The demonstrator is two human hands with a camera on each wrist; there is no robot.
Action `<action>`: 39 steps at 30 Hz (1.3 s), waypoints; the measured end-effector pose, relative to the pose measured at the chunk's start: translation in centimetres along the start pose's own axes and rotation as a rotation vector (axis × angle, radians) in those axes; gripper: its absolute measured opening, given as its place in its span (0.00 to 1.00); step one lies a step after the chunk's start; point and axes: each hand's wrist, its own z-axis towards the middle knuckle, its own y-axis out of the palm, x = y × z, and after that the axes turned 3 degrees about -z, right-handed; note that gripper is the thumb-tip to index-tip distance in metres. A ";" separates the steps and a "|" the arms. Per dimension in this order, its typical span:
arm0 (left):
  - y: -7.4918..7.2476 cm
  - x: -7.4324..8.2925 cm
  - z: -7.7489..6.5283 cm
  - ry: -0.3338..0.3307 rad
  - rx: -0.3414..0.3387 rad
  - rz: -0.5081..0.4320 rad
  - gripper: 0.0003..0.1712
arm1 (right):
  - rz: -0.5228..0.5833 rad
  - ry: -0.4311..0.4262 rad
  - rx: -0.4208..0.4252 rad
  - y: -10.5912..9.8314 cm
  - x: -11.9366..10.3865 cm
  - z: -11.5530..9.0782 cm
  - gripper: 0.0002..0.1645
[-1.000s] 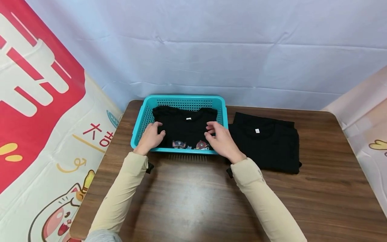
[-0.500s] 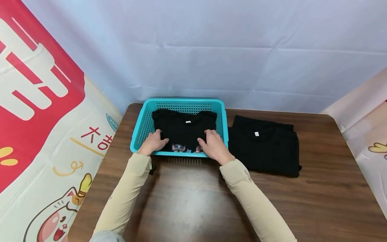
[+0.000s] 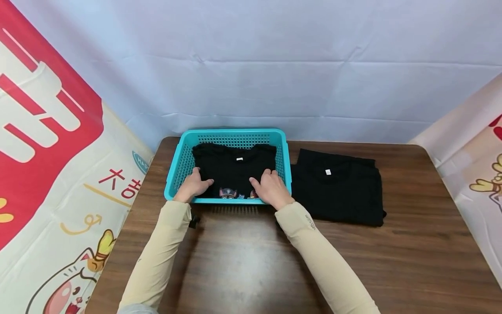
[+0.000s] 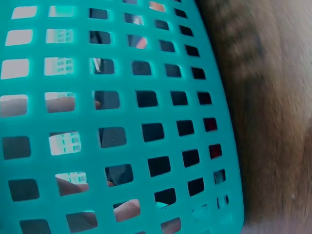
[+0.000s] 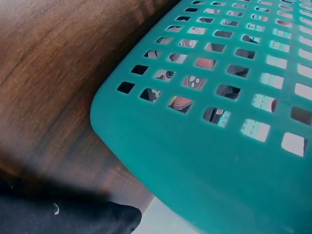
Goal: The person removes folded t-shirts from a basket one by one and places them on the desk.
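In the head view, a turquoise basket (image 3: 235, 131) is sitting left of centre in the frame, on a dark brown wooden desk (image 3: 243, 270). Inside it, a black shirt (image 3: 235, 170) is lying with its neckline towards the top of the frame and a small white tag (image 3: 239, 159) showing at the collar. Cartoon prints (image 3: 228, 193) are showing along the shirt's lower part, next to the near rim; the one on the right is partly hidden.

I am reaching over that rim with both arms, in cream sleeves (image 3: 157, 257). My left hand (image 3: 194, 185) is resting at the shirt's left side, fingers relaxed and extended, thumb spreading towards the middle. My right hand (image 3: 271, 188) is resting at the shirt's right side, its fingers also loose and its thumb pointing inward.

Just right of the basket, folded black clothes (image 3: 335, 192) are lying on the desk, with a white label (image 3: 328, 172) near their top.

A pale curtain (image 3: 251, 65) is filling the top of the frame, and a red and white banner (image 3: 39, 131) is hanging at the left.

Both wrist views are showing the basket's holed wall; through the holes in the right one, parts of a printed picture are showing.
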 end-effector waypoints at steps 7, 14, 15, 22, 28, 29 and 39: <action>-0.4 -0.2 0.1 -0.037 -0.024 -0.032 0.48 | 0.012 0.034 -0.047 -0.1 -0.1 0.2 0.44; -0.9 -0.3 0.3 -0.075 -0.030 -0.119 0.49 | 0.055 0.056 -0.101 -0.5 -0.2 0.5 0.44; -0.9 -0.3 0.3 -0.080 -0.025 -0.126 0.49 | 0.057 0.058 -0.112 -0.5 -0.2 0.5 0.45; -1.0 -0.7 0.3 -0.058 -0.031 -0.167 0.42 | 0.044 0.065 -0.162 -0.4 -0.1 0.5 0.49; -1.2 -0.9 0.4 -0.022 -0.038 -0.340 0.39 | 0.026 0.074 -0.170 -0.5 -0.1 0.6 0.49; -1.3 -1.0 0.4 -0.024 -0.029 -0.367 0.38 | 0.021 0.073 -0.171 -0.5 -0.2 0.6 0.49; -1.8 -1.6 0.5 -0.044 -0.028 -0.518 0.37 | -0.017 0.077 -0.172 -0.4 -0.4 0.7 0.47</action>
